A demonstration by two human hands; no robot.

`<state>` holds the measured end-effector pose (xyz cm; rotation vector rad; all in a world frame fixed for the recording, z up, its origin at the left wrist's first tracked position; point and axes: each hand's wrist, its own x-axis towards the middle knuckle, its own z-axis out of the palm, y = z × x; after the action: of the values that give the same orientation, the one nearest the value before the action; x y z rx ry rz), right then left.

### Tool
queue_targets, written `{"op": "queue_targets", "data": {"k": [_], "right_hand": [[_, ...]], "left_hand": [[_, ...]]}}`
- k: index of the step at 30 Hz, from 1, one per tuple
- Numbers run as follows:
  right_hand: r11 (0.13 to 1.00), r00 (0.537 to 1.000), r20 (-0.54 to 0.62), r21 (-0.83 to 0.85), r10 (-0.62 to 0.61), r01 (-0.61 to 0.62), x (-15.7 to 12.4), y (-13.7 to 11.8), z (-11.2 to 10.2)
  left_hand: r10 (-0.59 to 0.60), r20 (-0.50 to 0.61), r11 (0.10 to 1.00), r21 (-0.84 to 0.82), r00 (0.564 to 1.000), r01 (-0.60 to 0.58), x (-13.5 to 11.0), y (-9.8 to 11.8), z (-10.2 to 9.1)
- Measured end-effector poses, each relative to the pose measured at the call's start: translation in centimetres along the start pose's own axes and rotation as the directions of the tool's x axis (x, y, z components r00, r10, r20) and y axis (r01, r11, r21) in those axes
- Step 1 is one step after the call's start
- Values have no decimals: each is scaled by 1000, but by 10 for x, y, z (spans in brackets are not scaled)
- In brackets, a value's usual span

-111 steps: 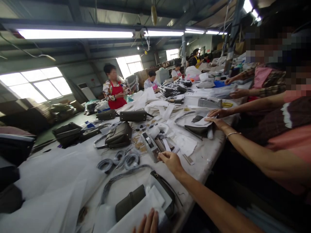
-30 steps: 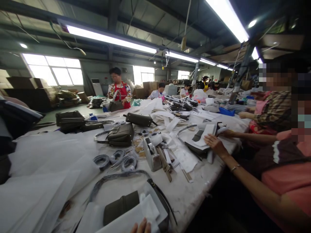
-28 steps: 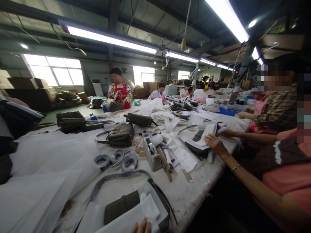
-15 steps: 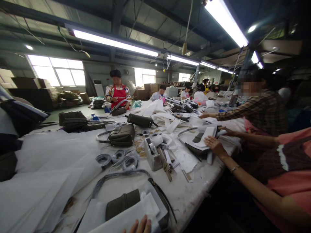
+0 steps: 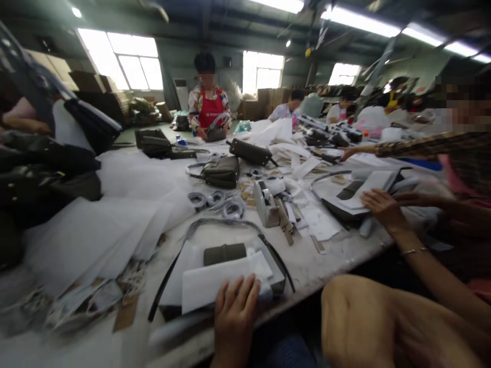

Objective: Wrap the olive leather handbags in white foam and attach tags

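Note:
My left hand (image 5: pixel 237 314) lies with its fingers stretched out on a white wrapping sheet (image 5: pixel 203 283). The sheet partly covers a dark olive handbag (image 5: pixel 224 253), which rests on the table near its front edge. Its clear-wrapped strap (image 5: pixel 218 222) arches away from me, and a dark narrow strap hangs down on each side. At the lower right, very close to the camera, a large bent limb that seems to be my right arm with my right hand (image 5: pixel 345 317) fills the corner. Its fingers cannot be made out, nor whether it holds anything.
A tape dispenser (image 5: pixel 265 204) and wrapped strap coils (image 5: pixel 232 208) lie beyond the bag. White sheets (image 5: pixel 126 225) are piled at left beside dark bags (image 5: pixel 42 189). At right, a co-worker's hand (image 5: pixel 383 204) presses paper on another handbag (image 5: pixel 351 190). Finished-looking bags (image 5: pixel 220 171) lie farther back.
The view has tilted down and turned left, so more of the near handbag and my left hand shows. The large bent limb has come into view at the lower right.

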<state>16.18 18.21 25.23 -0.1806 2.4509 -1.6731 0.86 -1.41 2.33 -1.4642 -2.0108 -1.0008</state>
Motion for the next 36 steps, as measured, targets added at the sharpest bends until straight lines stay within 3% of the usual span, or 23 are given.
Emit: {"op": "queue_targets", "data": {"k": [3,7,11,15,18,21,29,33,36], "right_hand": [[994,973,205,7,105,-109,33,-15,28],[955,924,280,-215,262,-206,76,15,6],[863,876,330,-475,353,-169,121,59,-14],[697,864,327,-716,384,-38,155,82,-14],[578,842,336,-815,423,35,171,90,-11],[514,812,353,-854,465,77,182,95,-10],[464,774,342,-883,532,72,194,98,-10],[400,690,323,-915,648,52,209,92,-3],[424,580,384,-903,718,73,221,88,5]], "left_hand": [[-19,83,1000,10,996,18,0,3,-4],[-17,103,1000,27,994,15,-2,1,-3],[-14,97,1000,27,995,12,-3,2,-2],[-16,95,999,40,995,12,-1,4,-3],[-16,101,999,44,995,12,1,4,-4],[-19,103,999,42,994,15,1,3,-4],[-19,128,998,59,992,12,2,4,-7],[23,134,998,50,991,-30,3,2,-8],[83,27,997,-6,996,-83,-5,-2,1]]}}
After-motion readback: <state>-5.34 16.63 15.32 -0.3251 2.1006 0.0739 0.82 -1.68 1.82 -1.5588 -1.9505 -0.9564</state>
